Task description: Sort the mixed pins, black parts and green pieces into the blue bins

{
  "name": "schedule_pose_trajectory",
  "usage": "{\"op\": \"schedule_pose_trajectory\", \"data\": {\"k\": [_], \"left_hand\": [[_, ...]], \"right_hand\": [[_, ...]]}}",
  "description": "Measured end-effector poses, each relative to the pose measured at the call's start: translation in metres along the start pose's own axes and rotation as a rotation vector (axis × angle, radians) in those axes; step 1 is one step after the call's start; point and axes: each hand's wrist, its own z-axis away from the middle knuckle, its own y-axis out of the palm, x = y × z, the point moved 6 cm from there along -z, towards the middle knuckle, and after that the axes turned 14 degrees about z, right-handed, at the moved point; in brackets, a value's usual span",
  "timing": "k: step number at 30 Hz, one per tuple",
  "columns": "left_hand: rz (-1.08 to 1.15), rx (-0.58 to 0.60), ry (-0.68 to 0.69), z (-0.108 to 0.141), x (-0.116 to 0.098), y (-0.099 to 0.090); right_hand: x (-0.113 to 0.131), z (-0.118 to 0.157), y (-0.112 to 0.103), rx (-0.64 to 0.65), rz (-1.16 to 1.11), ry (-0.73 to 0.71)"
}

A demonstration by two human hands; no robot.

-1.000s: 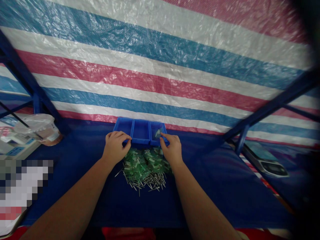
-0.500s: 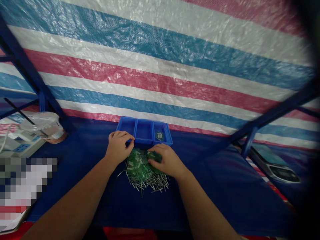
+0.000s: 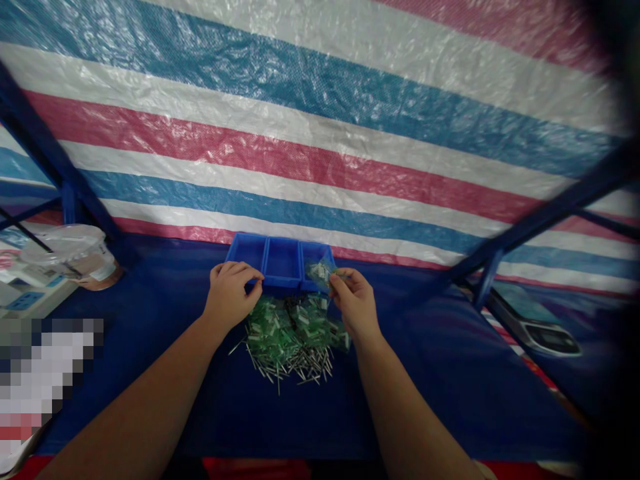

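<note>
The loose heap of green strips and metal pins (image 3: 285,340) lies just below both hands. The right hand (image 3: 354,303) pinches a small translucent packet (image 3: 319,271) between thumb and forefinger, the packet jutting past the fingertips above the right compartment of the 3-part blue tray (image 3: 281,262). The left hand (image 3: 231,293) curls at the tray's front rim, fingers pressed together; whether they grip anything, I cannot tell.
</note>
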Motion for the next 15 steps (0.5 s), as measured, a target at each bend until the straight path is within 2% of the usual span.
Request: {"op": "schedule_pose_trajectory", "data": {"k": [5, 11, 15], "left_hand": [[0.004, -0.006, -0.001, 0.0, 0.0, 0.0], [0.005, -0.006, -0.001, 0.0, 0.0, -0.001], [0.003, -0.003, -0.008, 0.0, 0.0, -0.001]], "right_hand": [[-0.007, -0.009, -0.007, -0.08, 0.07, -0.054], [-0.01, -0.018, -0.005, -0.068, 0.435, -0.214], [-0.005, -0.017, -0.004, -0.046, 0.518, -0.259]]}}
